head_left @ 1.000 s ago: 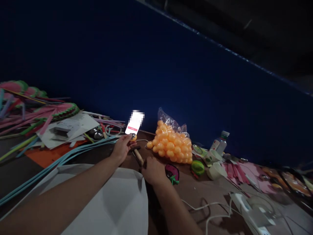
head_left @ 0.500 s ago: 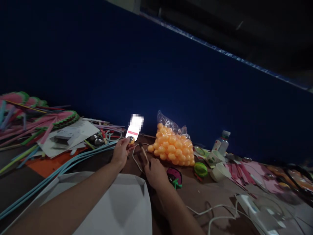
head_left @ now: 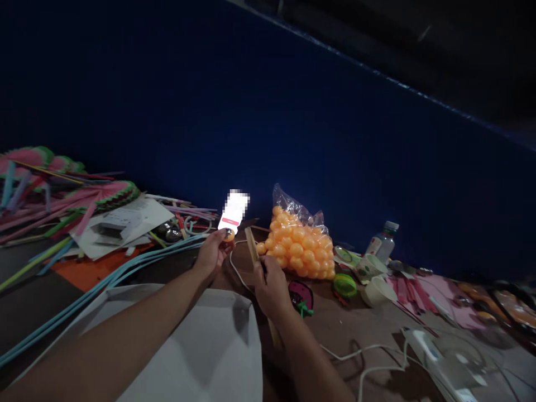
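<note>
My left hand (head_left: 212, 254) pinches a small orange ball (head_left: 228, 234) just below a lit phone (head_left: 233, 211) propped at the back of the dim table. My right hand (head_left: 271, 285) grips a flat wooden stick (head_left: 252, 247) and holds it tilted upright, its top near the ball; another length of wood shows below my wrist. A clear bag of orange balls (head_left: 299, 241) lies just right of the stick. A dark strawberry-shaped toy (head_left: 298, 293) sits beside my right hand.
A white sheet (head_left: 196, 346) lies under my forearms. Blue strips (head_left: 104, 276), pink and green paper fans (head_left: 62, 184) and papers fill the left. Right of the bag are a green ring (head_left: 345, 285), cups (head_left: 372, 282), a bottle (head_left: 381, 243), white cables (head_left: 377, 363) and a power strip (head_left: 435, 363).
My right hand has picked the wooden stick up off the table and raised it upright toward the ball. My left hand stays at the phone with the ball.
</note>
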Demonstrator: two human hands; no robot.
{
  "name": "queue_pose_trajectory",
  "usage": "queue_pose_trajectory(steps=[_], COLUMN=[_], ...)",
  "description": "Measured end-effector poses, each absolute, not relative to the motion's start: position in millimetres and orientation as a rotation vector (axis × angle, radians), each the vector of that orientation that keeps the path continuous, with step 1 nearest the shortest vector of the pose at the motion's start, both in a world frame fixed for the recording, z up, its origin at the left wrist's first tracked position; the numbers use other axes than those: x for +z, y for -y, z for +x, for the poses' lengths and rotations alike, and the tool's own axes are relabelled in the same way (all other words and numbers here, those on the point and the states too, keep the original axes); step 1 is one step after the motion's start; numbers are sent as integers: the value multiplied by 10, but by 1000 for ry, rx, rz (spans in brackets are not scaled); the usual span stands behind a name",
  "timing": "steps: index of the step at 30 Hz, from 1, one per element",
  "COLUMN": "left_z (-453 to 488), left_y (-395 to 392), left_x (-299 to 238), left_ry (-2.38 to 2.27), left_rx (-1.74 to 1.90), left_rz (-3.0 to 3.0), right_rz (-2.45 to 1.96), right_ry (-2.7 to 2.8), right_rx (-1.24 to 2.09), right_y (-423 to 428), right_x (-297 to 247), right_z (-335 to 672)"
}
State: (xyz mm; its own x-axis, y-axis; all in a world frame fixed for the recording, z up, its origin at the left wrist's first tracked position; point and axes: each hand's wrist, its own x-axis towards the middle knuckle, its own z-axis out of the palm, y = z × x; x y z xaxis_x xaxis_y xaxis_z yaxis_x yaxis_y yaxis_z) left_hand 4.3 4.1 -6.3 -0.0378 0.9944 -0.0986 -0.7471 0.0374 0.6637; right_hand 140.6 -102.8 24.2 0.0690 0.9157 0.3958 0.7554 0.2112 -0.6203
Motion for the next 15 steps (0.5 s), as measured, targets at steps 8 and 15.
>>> queue_pose_trajectory(steps=[8, 15], left_z=[57, 42], left_y=[13, 28], left_x=[35, 30], left_ry=[-672, -607], left_rx=[1478, 1480], left_rz=[482, 509], right_rz=[-1446, -1500], right_ry=[1842, 1878], right_rx=[81, 27], right_y=[1091, 1083], right_x=[241, 215], right_z=[1337, 1338])
